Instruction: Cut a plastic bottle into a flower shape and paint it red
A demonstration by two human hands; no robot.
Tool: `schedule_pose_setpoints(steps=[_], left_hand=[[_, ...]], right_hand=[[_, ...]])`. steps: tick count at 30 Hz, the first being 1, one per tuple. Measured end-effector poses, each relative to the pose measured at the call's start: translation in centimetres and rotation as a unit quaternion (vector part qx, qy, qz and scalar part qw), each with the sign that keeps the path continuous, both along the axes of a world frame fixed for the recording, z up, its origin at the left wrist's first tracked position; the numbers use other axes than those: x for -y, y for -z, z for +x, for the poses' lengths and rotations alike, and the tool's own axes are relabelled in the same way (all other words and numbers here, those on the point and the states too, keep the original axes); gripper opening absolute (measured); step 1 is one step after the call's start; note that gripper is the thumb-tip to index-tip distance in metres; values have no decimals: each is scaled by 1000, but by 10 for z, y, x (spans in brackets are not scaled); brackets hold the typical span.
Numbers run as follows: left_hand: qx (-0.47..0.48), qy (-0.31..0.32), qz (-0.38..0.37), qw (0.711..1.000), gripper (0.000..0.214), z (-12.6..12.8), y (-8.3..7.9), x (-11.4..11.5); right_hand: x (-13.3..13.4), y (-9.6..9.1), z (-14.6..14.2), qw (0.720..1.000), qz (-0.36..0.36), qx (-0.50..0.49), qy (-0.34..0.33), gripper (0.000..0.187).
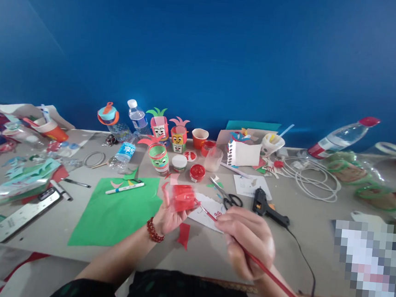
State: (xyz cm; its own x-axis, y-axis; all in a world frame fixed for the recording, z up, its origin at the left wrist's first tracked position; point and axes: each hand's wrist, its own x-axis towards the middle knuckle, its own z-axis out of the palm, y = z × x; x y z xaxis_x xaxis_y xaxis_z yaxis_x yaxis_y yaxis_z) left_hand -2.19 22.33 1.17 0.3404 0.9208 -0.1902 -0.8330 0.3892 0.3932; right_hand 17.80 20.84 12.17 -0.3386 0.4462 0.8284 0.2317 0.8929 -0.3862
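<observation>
My left hand [171,216], with a red bead bracelet on the wrist, is closed round a clear plastic cup painted red [183,197], held on its side just above the table. My right hand [247,240] grips a long red-handled paintbrush [260,265] whose tip reaches the cup's right side. Under the cup lies a white paper piece with red marks [209,212], and a red paper scrap [184,234] lies below my left hand.
A green paper sheet [116,213] with a marker lies left. Scissors [226,195], a black glue gun [265,207] with its cord, red paint pots [197,172], decorated cups [159,156], water bottles [341,138], a white cable coil [315,179] and craft scraps crowd the grey table.
</observation>
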Motion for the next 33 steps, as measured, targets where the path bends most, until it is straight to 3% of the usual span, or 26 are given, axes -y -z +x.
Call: schedule_pose_setpoints(steps=[8,16,22,33], left_hand=[[0,0,-5,1000,71,-1,2,-1],[-9,-9,-15,1000,69,1,-2,-2],[1,-8,-8,1000,71,1,-2,-2],[8,18,-6,1000,71,-6,14,0]], right_hand=[[1,5,-4,1000,-23,19,-3,27],[4,2,-2,1000,3,2,23,30],[2,7,-2,1000,-15,8,-6,28],[-1,2,-1,999,-36,1,5,25]])
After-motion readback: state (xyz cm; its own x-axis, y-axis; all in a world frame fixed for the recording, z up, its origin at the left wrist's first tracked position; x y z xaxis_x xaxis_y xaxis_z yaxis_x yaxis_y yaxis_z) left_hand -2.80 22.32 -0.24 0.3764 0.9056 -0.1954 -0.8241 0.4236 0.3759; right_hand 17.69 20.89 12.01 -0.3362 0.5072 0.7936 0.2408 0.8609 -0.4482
